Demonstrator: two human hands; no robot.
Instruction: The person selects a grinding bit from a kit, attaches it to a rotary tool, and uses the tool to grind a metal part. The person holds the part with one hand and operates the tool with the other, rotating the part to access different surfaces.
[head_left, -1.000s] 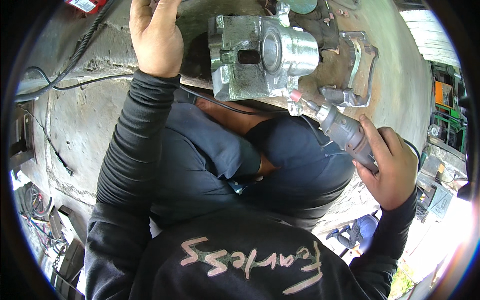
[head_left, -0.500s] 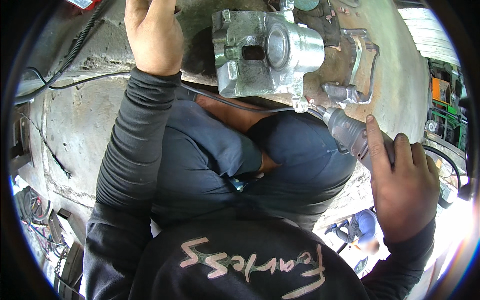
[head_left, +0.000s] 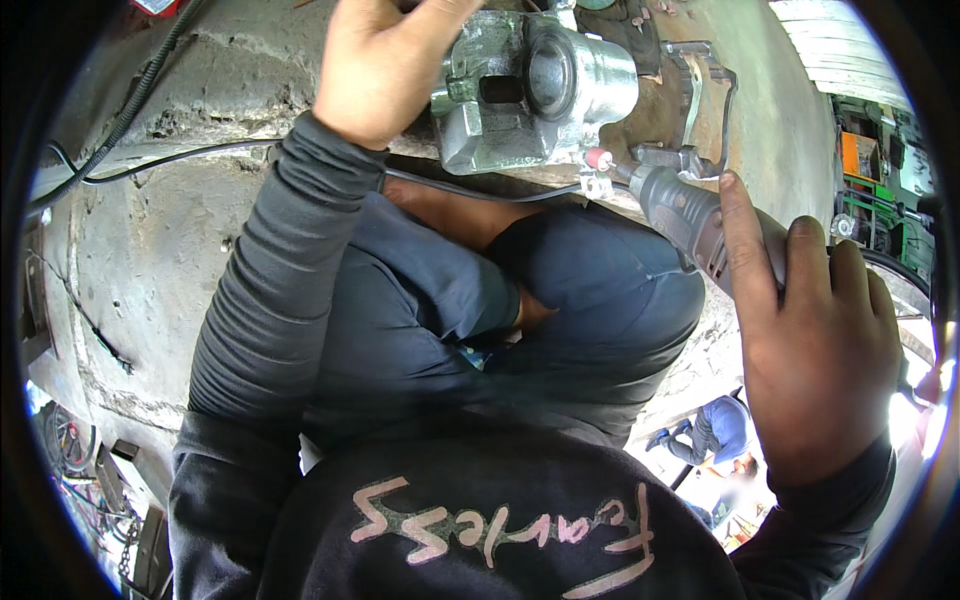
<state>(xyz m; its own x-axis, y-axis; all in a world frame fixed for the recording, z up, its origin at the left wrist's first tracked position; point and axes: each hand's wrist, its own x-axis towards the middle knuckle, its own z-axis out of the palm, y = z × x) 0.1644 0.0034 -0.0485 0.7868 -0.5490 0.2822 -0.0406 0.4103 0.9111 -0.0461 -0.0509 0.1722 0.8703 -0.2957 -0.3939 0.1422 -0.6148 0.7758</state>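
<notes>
A silvery metal brake caliper [head_left: 590, 75], with a round bore and a rectangular slot, sits on the concrete in front of my knees. My left hand [head_left: 385, 60] overlaps its left side, one digit stretched across the upper left corner; the other fingertips are hidden or cut off by the upper edge. My right hand [head_left: 815, 340] is wrapped round a grey rotary grinder [head_left: 690, 215], index finger lying along its body. At the grinder's tip, a small reddish bit [head_left: 598, 158] is beside the caliper's near lug [head_left: 596, 186]; whether they touch I cannot tell.
Right of the caliper lies a metal bracket [head_left: 692, 100] with a bent rod. A thin black cable [head_left: 200, 152] runs over the concrete, with a ribbed hose [head_left: 140, 110] at the left. Farther right are green racking [head_left: 880, 200] and an orange box [head_left: 858, 155]. Another person [head_left: 722, 430] crouches at lower right.
My left hand has moved right, onto the caliper's left side. The grinder has shifted slightly up and left, and its reddish bit now shows beside the lug.
</notes>
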